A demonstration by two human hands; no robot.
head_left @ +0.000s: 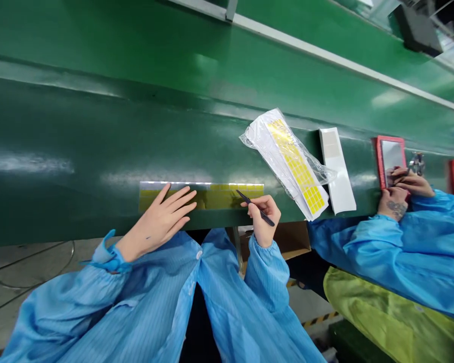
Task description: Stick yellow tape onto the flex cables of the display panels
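A long clear strip with yellow label squares lies flat along the front part of the green table. My left hand rests on its left half, fingers spread and palm down, covering part of it. In my right hand is a pair of black tweezers, pinched between thumb and fingers. The tweezers' tip points to the upper left and reaches over the strip's right part. Whether the tip touches a label is too small to tell.
Right of the strip, a clear plastic bag holds white sheets with yellow labels. Beside it lies a white sheet stack. Farther right, a co-worker's hands work at a red-framed panel. The green table ends just before my body.
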